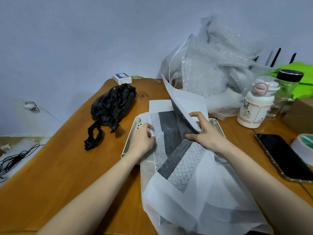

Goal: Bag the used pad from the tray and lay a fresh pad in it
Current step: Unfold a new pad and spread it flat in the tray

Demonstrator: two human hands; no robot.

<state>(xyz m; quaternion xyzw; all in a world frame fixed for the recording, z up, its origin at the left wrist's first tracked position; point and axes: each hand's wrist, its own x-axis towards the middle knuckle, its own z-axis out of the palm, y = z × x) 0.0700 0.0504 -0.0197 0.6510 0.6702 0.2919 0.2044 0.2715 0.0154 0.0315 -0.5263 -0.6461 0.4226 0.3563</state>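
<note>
A white pad (pixel 183 168) with a grey quilted centre lies partly unfolded over a cream tray (pixel 133 127) on the wooden table. My left hand (pixel 144 139) pinches the pad's left edge over the tray's left side. My right hand (pixel 205 133) grips a raised fold of the pad, which stands up toward the back right. The pad's near part hangs over the table's front edge. A tied, stuffed black plastic bag (pixel 112 107) lies to the left of the tray. Most of the tray is hidden under the pad.
Crumpled bubble wrap (pixel 211 68) is piled at the back right. A white bottle (pixel 255 106) and a clear jar (pixel 286 92) stand right of the tray. A black phone (pixel 284 158) and a tape roll (pixel 304 146) lie at the right edge. A small white box (pixel 122 78) sits at the back.
</note>
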